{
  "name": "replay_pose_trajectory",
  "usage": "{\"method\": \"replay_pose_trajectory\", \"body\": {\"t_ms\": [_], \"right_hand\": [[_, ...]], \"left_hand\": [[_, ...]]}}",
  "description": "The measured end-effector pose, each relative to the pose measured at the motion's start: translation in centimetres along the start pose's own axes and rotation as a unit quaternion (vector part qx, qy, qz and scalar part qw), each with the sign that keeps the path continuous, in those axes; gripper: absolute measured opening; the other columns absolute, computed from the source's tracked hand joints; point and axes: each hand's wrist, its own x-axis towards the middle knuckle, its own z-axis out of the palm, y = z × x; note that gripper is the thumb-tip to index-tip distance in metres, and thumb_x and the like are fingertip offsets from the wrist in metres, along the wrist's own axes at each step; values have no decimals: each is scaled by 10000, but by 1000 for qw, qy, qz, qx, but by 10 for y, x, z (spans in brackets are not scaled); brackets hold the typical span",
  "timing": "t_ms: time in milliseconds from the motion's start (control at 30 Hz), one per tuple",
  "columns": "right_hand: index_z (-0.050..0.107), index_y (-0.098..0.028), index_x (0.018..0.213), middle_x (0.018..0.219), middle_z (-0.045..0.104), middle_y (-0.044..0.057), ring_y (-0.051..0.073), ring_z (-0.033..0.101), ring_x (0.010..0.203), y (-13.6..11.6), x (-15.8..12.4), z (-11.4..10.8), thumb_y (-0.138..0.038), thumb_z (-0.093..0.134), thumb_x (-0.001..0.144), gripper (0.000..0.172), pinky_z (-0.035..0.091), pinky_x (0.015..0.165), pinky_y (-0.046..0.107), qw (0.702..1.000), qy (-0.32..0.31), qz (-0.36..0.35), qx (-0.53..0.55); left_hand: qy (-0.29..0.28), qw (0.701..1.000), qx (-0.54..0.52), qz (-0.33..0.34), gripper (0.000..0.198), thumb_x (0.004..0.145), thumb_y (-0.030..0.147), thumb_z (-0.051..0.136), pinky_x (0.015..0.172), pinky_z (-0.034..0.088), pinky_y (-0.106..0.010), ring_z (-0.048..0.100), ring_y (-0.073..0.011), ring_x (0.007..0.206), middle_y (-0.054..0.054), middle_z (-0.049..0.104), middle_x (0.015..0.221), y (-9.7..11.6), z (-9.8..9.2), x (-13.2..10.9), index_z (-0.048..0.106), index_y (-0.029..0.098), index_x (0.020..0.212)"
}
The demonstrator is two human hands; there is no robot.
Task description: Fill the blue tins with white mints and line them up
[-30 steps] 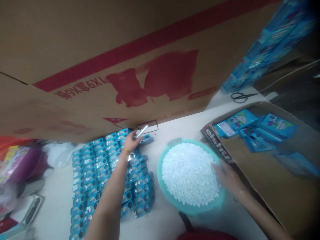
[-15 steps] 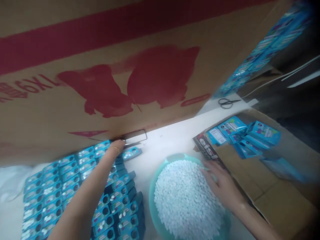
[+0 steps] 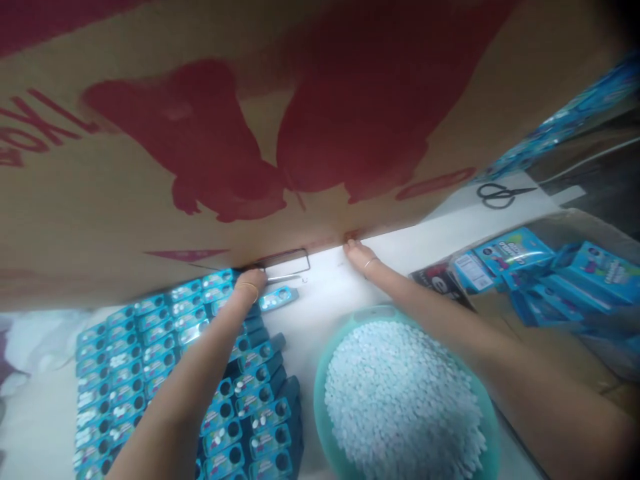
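Note:
A big brown cardboard box (image 3: 320, 230) with red print stands in front of me. My left hand (image 3: 251, 279) is closed at its lower edge, fingertips hidden, beside a thin metal tool (image 3: 283, 277) and a lone blue pack (image 3: 279, 298). Farther right, my right hand (image 3: 360, 255) has its fingers curled against the same bottom edge. Below my left wrist, rows of blue packs (image 3: 160, 343), with round holes and white pellets showing on their tops, fill the left of the table. A teal basin (image 3: 323, 400) heaped with white pellets (image 3: 400, 393) sits under my right forearm.
Black scissors (image 3: 500, 195) lie at the back right of the white table (image 3: 320, 320). An open carton (image 3: 520, 333) on the right contains several blue boxes (image 3: 517, 250). Shiny blue packaging (image 3: 555, 133) runs along the cardboard box's right side. Clear plastic (image 3: 40, 340) lies at the left.
My right hand has moved from the basin's right rim forward and left to the cardboard box's bottom edge. My left hand keeps its place there. The view has shifted slightly.

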Motion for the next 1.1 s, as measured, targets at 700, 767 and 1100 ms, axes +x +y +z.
{"method": "replay_pose_trajectory", "body": {"t_ms": [700,767,1100], "right_hand": [[641,-186,925,984,619,84,191,587,890,80,-330,-40,-425,513,878,275,485,811,335,895,273,38,350],[627,-164,986,1015,604,122,246,556,980,150,-341,-52,-496,490,867,379,446,898,402,881,368,166,247],[339,-115,1399,1331,401,229,383,318,1223,278,-276,-85,-592,597,761,838,283,964,502,920,221,323,-33]], "left_hand": [[154,881,-400,201,334,809,433,524,808,533,-357,642,-229,910,-72,643,1068,200,4,-262,586,252,1082],[187,867,-427,176,372,812,520,520,816,544,-378,649,-241,921,-65,655,1072,217,21,-269,577,282,1092],[238,880,-391,126,326,841,553,454,848,553,-407,651,-262,965,-38,690,977,240,39,-284,641,323,978]]}}
